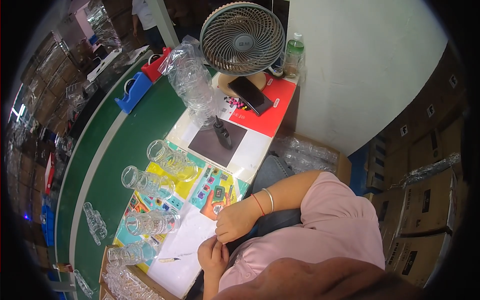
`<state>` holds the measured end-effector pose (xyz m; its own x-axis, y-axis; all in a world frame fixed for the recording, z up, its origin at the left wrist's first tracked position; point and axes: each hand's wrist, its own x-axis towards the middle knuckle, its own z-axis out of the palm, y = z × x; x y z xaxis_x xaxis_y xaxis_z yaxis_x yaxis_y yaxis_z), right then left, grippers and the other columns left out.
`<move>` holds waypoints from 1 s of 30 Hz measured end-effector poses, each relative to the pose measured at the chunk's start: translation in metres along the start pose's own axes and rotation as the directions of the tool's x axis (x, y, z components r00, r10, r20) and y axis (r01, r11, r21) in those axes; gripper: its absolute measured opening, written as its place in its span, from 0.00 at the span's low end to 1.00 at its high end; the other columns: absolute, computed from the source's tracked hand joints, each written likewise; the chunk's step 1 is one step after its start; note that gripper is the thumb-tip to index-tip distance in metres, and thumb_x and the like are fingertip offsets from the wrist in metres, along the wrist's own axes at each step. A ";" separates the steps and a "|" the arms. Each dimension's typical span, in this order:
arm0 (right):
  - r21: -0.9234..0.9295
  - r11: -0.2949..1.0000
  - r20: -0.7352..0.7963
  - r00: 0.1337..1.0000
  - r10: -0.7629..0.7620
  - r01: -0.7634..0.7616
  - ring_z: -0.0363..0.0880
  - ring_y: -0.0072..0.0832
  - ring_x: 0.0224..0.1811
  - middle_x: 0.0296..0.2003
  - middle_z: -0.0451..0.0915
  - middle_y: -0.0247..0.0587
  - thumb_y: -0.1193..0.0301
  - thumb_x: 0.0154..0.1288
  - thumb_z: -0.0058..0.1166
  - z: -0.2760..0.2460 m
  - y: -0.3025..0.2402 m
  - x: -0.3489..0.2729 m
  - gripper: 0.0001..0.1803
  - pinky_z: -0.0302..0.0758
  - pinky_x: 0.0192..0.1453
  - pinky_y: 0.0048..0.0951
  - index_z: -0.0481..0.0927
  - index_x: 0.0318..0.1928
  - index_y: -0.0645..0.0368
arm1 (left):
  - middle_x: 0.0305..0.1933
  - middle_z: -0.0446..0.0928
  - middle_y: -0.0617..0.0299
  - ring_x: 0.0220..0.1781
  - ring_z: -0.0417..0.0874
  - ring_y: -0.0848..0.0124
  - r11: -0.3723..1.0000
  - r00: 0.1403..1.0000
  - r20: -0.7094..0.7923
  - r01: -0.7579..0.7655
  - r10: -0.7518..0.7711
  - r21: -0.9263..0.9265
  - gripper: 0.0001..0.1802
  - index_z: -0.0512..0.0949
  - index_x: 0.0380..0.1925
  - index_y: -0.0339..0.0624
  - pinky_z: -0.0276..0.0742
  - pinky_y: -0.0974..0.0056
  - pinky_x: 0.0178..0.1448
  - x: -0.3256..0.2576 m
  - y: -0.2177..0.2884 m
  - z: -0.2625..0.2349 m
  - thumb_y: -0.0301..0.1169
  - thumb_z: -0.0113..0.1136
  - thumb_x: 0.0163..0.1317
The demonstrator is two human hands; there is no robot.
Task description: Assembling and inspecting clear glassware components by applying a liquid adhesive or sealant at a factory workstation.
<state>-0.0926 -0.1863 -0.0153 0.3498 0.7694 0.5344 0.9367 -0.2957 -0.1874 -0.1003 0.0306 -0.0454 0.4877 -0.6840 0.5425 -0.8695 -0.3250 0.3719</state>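
My left hand (212,256) and my right hand (236,222) meet at the fingertips over the table's near edge. Both are closed, fingers pinched together; anything between them is too small or hidden to make out. Just left of them lies white paper (172,272), with a small slim pointed object (169,260) on it. Beyond it, several clear plastic jars stand in a row with round open mouths, among them one jar (150,223), a farther jar (147,182) and the farthest jar (172,160). Colourful printed sheets (218,187) lie beneath them.
A cardboard box (142,277) of clear plastic pieces stands near left. Farther off are a black nozzle bottle (222,134), bagged clear plastic (192,85), a phone (250,95) and a fan (243,42). Tape dispensers (135,92) sit on the green surface (107,165). Cartons (425,207) are stacked at right.
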 end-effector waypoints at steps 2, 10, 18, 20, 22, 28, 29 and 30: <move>-0.002 1.000 -0.001 1.000 0.001 -0.001 0.72 0.34 0.18 0.18 0.71 0.37 0.66 0.58 0.48 -0.001 0.000 0.000 0.11 0.66 0.21 0.36 0.69 0.22 0.56 | 0.40 0.76 0.57 0.40 0.76 0.60 1.000 1.000 0.009 -0.004 0.004 -0.004 0.15 0.76 0.35 0.41 0.71 0.60 0.44 0.000 -0.001 0.000 0.22 0.61 0.43; -0.005 1.000 -0.007 1.000 0.005 -0.005 0.73 0.34 0.19 0.18 0.70 0.36 0.66 0.57 0.47 -0.002 0.001 0.003 0.10 0.66 0.22 0.35 0.70 0.21 0.56 | 0.39 0.76 0.56 0.39 0.77 0.59 1.000 1.000 0.000 -0.010 0.010 0.026 0.15 0.76 0.35 0.40 0.72 0.60 0.42 0.001 0.001 -0.003 0.23 0.62 0.43; -0.001 0.996 0.107 0.990 0.088 -0.088 0.71 0.28 0.19 0.19 0.70 0.32 0.67 0.52 0.51 -0.011 0.000 0.007 0.06 0.67 0.24 0.31 0.74 0.29 0.54 | 0.33 0.76 0.48 0.31 0.78 0.54 0.979 0.994 -0.076 -0.094 0.081 -0.180 0.13 0.67 0.27 0.38 0.74 0.54 0.30 0.003 -0.007 -0.004 0.20 0.63 0.45; 0.007 0.995 0.083 0.992 0.094 -0.095 0.70 0.29 0.19 0.18 0.69 0.33 0.70 0.50 0.55 -0.014 -0.001 0.013 0.06 0.66 0.23 0.31 0.72 0.25 0.54 | 0.36 0.76 0.48 0.34 0.78 0.53 0.936 0.996 0.010 0.082 -0.084 -0.342 0.11 0.73 0.34 0.35 0.75 0.55 0.35 -0.004 -0.008 -0.009 0.22 0.61 0.49; 0.025 0.994 0.079 0.991 0.106 -0.108 0.70 0.32 0.19 0.18 0.68 0.35 0.73 0.49 0.58 -0.014 -0.001 0.017 0.09 0.65 0.23 0.32 0.69 0.24 0.55 | 0.37 0.76 0.51 0.38 0.78 0.55 0.990 0.993 -0.121 -0.022 0.005 -0.140 0.12 0.75 0.35 0.35 0.75 0.57 0.40 -0.008 -0.003 -0.029 0.26 0.62 0.50; 0.015 0.995 0.088 0.991 0.099 -0.101 0.69 0.38 0.21 0.19 0.68 0.40 0.74 0.48 0.58 -0.012 0.004 0.021 0.10 0.65 0.26 0.36 0.68 0.23 0.56 | 0.40 0.77 0.52 0.39 0.79 0.57 0.944 0.953 -0.300 0.058 0.045 0.324 0.12 0.75 0.22 0.39 0.75 0.59 0.43 -0.040 -0.014 -0.126 0.31 0.70 0.41; -0.054 0.991 0.121 0.984 0.131 -0.126 0.69 0.40 0.22 0.19 0.68 0.41 0.74 0.48 0.58 -0.011 0.004 0.020 0.10 0.65 0.27 0.37 0.68 0.23 0.56 | 0.40 0.77 0.52 0.40 0.79 0.57 0.903 0.947 -0.321 0.131 0.008 0.410 0.12 0.76 0.23 0.39 0.75 0.59 0.44 -0.048 -0.018 -0.146 0.32 0.70 0.41; -0.066 0.987 0.069 0.987 0.148 -0.144 0.69 0.41 0.23 0.20 0.69 0.42 0.74 0.47 0.58 -0.010 0.002 0.020 0.09 0.65 0.27 0.38 0.69 0.24 0.57 | 0.43 0.76 0.50 0.43 0.77 0.55 0.846 0.928 -0.350 0.285 -0.125 0.452 0.12 0.77 0.25 0.39 0.73 0.58 0.47 -0.062 -0.026 -0.162 0.32 0.69 0.43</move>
<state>-0.0840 -0.1777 0.0035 0.4849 0.7541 0.4430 0.8737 -0.4401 -0.2071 -0.0950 0.1873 0.0337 0.5890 -0.3653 0.7208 -0.6317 -0.7644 0.1288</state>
